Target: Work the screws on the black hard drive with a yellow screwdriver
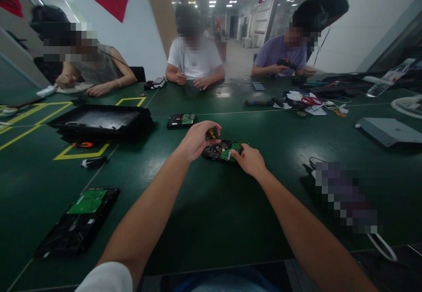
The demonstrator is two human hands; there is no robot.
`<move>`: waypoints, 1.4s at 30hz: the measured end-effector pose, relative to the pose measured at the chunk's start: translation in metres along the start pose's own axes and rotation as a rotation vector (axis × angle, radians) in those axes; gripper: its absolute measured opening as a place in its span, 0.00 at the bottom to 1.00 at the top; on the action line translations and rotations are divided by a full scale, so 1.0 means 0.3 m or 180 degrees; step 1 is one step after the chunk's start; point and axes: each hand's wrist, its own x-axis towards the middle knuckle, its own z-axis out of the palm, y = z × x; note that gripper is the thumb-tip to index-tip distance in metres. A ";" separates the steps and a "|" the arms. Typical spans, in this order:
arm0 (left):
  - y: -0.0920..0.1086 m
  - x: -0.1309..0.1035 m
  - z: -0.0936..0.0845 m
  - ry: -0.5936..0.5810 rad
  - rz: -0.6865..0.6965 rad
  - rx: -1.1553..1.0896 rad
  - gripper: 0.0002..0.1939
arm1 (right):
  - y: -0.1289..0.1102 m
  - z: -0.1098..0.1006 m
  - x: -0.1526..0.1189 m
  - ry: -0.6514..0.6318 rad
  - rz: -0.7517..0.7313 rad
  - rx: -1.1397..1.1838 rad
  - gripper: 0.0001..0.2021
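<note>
A hard drive (216,151) lies in front of me on the green tabletop, its green circuit board and round dark hub facing up. My right hand (251,160) grips its right end, thumb on top beside the board. Over the drive's left part, my left hand (201,140) pinches a small yellow-and-black tool (212,133); most of it is hidden by the fingers. Another hard drive (181,120) sits just beyond my left hand. Near the table's left front lies a larger black drive (77,221) with a green board.
Black trays (99,118) are stacked at left, near an orange-handled tool (83,144) and a black-and-white object (93,162). A grey metal case (392,131), a bottle (391,78) and red scissors (311,101) lie at right. Several people sit across the table.
</note>
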 end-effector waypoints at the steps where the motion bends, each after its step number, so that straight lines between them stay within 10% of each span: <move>1: 0.002 -0.001 -0.001 -0.0020 0.0002 0.0020 0.09 | 0.000 0.001 0.003 -0.0010 -0.0026 -0.0012 0.27; 42: -0.006 -0.013 0.026 -0.0071 -0.0037 0.0222 0.11 | 0.046 -0.008 0.048 -0.0090 -0.0263 0.0354 0.30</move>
